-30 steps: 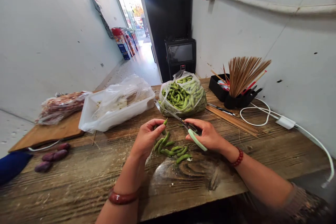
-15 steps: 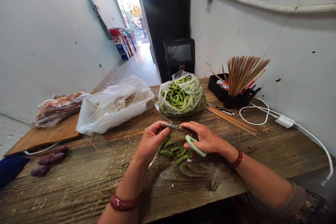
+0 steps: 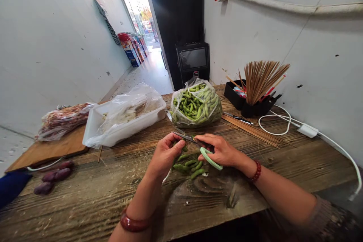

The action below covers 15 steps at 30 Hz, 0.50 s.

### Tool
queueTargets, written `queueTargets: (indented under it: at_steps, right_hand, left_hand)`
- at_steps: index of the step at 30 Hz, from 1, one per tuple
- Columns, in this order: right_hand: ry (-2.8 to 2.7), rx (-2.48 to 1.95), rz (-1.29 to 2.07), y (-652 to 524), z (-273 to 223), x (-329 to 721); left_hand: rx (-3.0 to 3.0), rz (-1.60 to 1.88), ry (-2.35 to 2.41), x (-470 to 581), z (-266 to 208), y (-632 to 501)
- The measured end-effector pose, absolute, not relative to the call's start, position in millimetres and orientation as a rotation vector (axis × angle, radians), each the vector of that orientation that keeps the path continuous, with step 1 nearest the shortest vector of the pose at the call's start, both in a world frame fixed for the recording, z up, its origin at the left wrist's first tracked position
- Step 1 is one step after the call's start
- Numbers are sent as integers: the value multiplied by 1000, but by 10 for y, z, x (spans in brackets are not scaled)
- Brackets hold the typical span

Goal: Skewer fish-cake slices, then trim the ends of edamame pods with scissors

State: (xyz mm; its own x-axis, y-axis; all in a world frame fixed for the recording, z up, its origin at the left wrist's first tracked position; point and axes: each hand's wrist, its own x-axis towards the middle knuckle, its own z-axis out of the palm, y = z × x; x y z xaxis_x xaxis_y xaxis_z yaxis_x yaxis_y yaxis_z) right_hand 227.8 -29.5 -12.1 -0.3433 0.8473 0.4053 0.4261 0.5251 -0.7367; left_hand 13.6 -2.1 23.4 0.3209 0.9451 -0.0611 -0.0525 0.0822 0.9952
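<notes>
My right hand (image 3: 222,149) is closed around scissors with pale green handles (image 3: 211,159). Their dark blades point left, towards the fingertips of my left hand (image 3: 166,153). That hand is pinched shut on a green edamame pod (image 3: 184,148), mostly covered by the fingers. Whether the blades touch the pod is hard to make out. Under both hands, several loose edamame pods (image 3: 197,173) lie in a small pile on the wooden table. Just beyond stands a clear plastic bag (image 3: 217,115) full of pods.
Left of the bag is a white tub (image 3: 127,130) with plastic over it. A wrapped bundle (image 3: 64,119) rests on a cutting board (image 3: 48,153), near purplish oval items (image 3: 62,174). At right are a black holder (image 3: 249,109) of wooden skewers (image 3: 262,83) and a white cable (image 3: 338,149).
Both hands keep almost the same pose over the pile. The scissor blades have tilted slightly, and the whole view has shifted a little.
</notes>
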Motion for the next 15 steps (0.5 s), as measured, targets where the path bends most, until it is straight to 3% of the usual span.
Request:
queueTargets:
  at_steps: [15]
  right_hand:
    - [-1846,-1143,681,-326,-121,2210]
  left_hand:
    - [736,1176,783,44,362,42]
